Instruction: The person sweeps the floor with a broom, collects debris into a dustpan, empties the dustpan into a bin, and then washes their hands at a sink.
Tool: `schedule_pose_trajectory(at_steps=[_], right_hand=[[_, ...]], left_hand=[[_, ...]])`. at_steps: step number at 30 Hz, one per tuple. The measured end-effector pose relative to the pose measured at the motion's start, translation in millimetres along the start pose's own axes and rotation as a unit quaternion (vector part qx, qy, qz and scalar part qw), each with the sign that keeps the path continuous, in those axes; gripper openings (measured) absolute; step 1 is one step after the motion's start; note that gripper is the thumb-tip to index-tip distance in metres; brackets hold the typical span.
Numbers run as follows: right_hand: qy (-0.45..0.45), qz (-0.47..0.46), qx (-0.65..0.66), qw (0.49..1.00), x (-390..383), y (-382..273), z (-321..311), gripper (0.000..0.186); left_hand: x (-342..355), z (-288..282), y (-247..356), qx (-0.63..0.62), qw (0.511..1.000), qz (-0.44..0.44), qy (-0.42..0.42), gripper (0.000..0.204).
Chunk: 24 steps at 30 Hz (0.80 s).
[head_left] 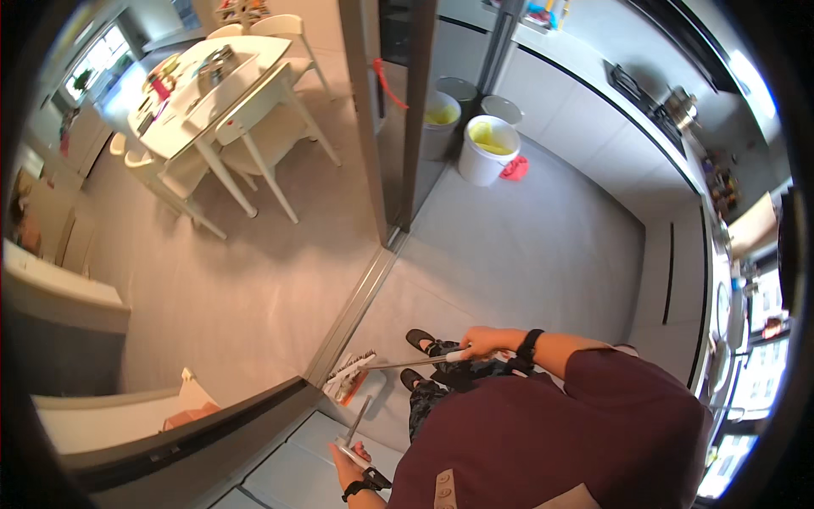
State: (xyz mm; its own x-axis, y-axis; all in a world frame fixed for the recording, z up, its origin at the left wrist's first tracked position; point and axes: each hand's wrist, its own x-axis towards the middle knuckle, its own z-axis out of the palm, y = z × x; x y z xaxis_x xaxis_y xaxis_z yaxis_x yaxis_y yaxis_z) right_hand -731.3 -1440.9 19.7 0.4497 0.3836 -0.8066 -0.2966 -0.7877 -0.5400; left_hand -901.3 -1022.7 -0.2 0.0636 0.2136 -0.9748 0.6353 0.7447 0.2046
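My right hand (482,340) grips a grey pole (407,363) at waist height, which runs left to a white broom head (356,363) with dark bristles on the floor beside the door track. My left hand (348,458), lower down beside my body, is closed on a second handle (359,421), which points toward a white and orange piece (343,389), apparently a dustpan, partly under the broom head. My two feet in dark shoes (420,340) stand just right of the broom.
A sliding-door track (348,314) crosses the floor. White dining table (263,55) and chairs stand back left. A white bucket (479,170) with yellow contents and a red cloth (515,167) sit ahead near cabinets (593,144). A dark-edged panel (195,433) is at lower left.
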Motion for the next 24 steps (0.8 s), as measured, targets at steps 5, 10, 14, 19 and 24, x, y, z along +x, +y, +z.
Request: schedule_pose_trajectory(at_steps=[5, 10, 14, 19, 24], right_hand=[[0.08, 0.11, 0.117, 0.984, -107, 25, 15, 0.034], [0.142, 0.189, 0.309, 0.921, -176, 30, 38, 0.028], [0.2, 0.189, 0.421, 0.864, -177, 73, 45, 0.027], [0.271, 0.169, 0.59, 0.742, -190, 142, 21, 0.024], [0.302, 0.168, 0.671, 0.657, -208, 204, -16, 0.021]], left_hand=[[55, -12, 2, -0.125, 0.987, -0.041, -0.087, 0.058], [5, 21, -6, 0.267, 0.887, 0.338, -0.165, 0.051], [38, 41, 2, 0.453, 0.763, 0.401, -0.229, 0.039], [8, 119, -9, 0.486, 0.741, 0.391, -0.249, 0.033], [-36, 207, -22, 0.503, 0.768, 0.305, -0.254, 0.033]])
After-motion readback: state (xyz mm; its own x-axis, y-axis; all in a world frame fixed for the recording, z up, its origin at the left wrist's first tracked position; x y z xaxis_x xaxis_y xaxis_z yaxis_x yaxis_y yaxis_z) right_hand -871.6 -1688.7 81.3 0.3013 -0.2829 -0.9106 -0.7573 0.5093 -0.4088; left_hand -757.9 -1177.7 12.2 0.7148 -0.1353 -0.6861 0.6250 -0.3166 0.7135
